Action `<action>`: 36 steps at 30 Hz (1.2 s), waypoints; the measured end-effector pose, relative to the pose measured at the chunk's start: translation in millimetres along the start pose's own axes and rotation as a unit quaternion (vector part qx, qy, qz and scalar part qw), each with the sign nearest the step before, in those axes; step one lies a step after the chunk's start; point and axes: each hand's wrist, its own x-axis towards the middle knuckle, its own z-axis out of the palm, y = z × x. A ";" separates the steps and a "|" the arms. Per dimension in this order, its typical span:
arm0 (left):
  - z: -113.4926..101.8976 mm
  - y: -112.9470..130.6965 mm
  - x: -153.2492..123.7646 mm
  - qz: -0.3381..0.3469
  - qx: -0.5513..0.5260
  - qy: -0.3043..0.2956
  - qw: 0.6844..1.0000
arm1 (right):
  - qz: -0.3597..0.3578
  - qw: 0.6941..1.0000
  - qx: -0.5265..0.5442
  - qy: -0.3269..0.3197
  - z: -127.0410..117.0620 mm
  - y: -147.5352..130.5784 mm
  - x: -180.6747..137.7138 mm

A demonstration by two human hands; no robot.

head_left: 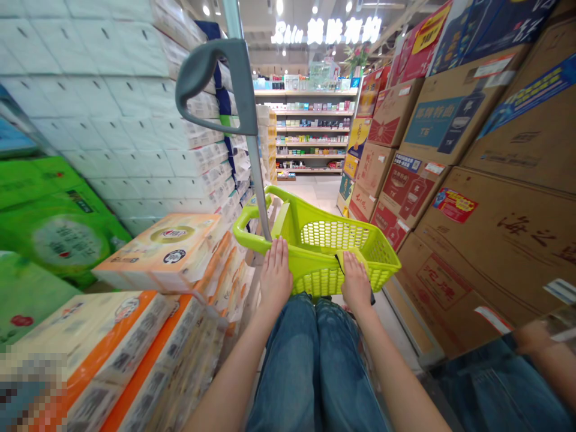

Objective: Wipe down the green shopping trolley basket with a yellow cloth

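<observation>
Jeans-covered legs (294,360) are nearest. Left hand (276,277) and right hand (355,281) seem to steady the green basket (310,261), fingers together; their grip I cannot tell. Moving it needs firm hold.

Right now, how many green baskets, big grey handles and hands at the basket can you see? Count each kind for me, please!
Green basket: 1
Big grey handle: 1
Hands at the basket, left hand and right hand: 2
Total: 4

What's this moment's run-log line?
left hand: on green basket | right hand: same basket, near side | grey handle: raised, untouched
</observation>
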 end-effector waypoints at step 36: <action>4.8 0.5 2.2 -0.002 0.026 0.012 1.000 | -0.065 0.992 0.091 -0.062 -30.3 -124.4 28.1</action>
